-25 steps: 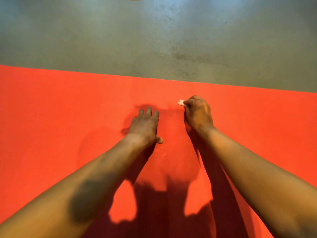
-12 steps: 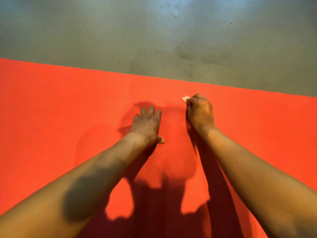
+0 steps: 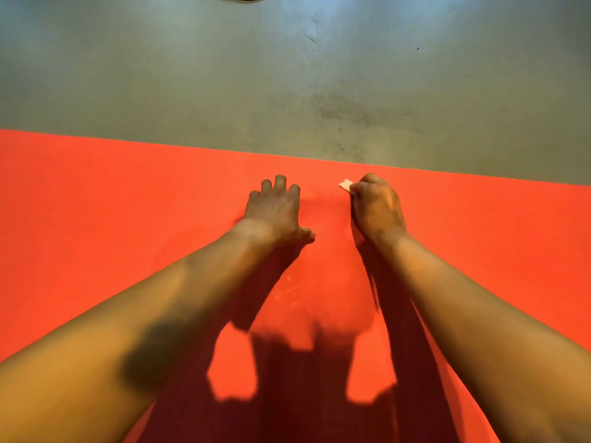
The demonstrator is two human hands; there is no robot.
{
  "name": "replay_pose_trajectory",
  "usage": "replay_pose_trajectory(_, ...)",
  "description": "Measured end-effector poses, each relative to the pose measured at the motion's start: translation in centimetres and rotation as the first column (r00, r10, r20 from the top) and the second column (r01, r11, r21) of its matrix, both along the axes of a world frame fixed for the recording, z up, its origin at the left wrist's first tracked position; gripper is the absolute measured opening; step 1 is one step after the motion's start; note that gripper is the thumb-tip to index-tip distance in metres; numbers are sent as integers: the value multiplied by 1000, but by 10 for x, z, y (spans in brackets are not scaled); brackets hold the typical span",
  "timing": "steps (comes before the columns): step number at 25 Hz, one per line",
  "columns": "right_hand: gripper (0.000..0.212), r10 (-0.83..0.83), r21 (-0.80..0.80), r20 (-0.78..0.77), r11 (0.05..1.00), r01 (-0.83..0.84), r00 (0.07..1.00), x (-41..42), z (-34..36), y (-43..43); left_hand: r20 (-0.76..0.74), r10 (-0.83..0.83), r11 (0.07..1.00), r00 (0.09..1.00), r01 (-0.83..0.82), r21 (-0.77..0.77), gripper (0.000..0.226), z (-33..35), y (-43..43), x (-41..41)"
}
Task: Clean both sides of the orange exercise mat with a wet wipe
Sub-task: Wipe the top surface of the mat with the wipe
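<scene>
The orange exercise mat fills the lower part of the view from the 9 o'clock side across to 3 o'clock, lying flat on a grey concrete floor that takes up everything toward 12 o'clock. Near the middle, the left hand rests palm down on the mat with its fingers spread and released, gripping nothing; it seems to serve as a brace. Just to its right, toward 1 o'clock, the right hand is clenched around a wet wipe and pressed against the mat near the far edge.

The main risk is poor coverage. The wipe is bunched so tightly that only a small white corner touches the surface, so strokes may leave untouched strips. The mat could also creep or ruck on the smooth floor if the bracing hand lifts during a hard push. Strong arm shadows toward 6 o'clock make it hard to judge which areas are damp, so missed patches might go unnoticed.

The wipe's visible corner pokes out just beyond the right knuckles, on the thumb side toward 11 o'clock of that fist; the rest is hidden inside the curled fingers.
</scene>
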State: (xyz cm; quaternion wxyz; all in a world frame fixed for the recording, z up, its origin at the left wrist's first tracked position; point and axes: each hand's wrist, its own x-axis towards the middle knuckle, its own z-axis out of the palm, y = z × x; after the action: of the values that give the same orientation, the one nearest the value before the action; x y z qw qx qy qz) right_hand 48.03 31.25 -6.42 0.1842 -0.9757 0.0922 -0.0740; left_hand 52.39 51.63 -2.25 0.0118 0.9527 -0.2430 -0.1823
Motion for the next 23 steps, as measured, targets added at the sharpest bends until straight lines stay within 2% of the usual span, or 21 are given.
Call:
replay_pose_trajectory(2,38,-78,7,38,997,77,996,1,-4,-8,-58,36,999,998,-36,-4,101,-10,-7,6)
replay_pose_trajectory(3,33,-58,26,54,998,57,997,-3,-4,-2,-97,49,999,994,-49,5,105,-16,-8,6)
replay_pose_trajectory(4,26,-1,38,69,999,-2,998,-9,-5,9,-125,58,998,990,-57,12,109,-22,-9,6)
replay_pose_trajectory(6,27,173,45,109,983,-179,979,-22,-9,33,-136,59,998,989,-57,14,111,-28,-9,8)
replay_pose_trajectory(8,20,346,-17,123,938,-347,930,-21,-12,36,-127,60,998,990,-59,13,107,-27,-10,9)
replay_pose_trajectory(9,17,382,-58,133,924,-378,914,-11,-14,27,-124,58,998,991,-57,16,105,-27,-13,11)
replay_pose_trajectory(11,18,319,-93,135,947,-309,938,18,-15,3,-128,60,998,990,-58,21,105,-27,-15,11)
replay_pose_trajectory(13,22,122,-57,123,992,-116,985,43,-14,-20,-133,64,998,989,-63,12,105,-29,-15,10)
replay_pose_trajectory(15,24,-48,-13,111,999,49,993,56,-15,-19,-143,69,998,987,-70,-6,109,-30,-13,10)
replay_pose_trajectory(17,27,-71,49,129,997,65,989,53,-16,1,-152,77,997,985,-80,-18,113,-31,-12,9)
replay_pose_trajectory(20,26,113,120,178,983,-136,978,28,-20,41,-154,75,997,985,-79,-21,117,-32,-12,8)
replay_pose_trajectory(23,22,348,34,157,933,-357,924,17,-18,42,-169,78,996,983,-86,-39,117,-34,-10,7)
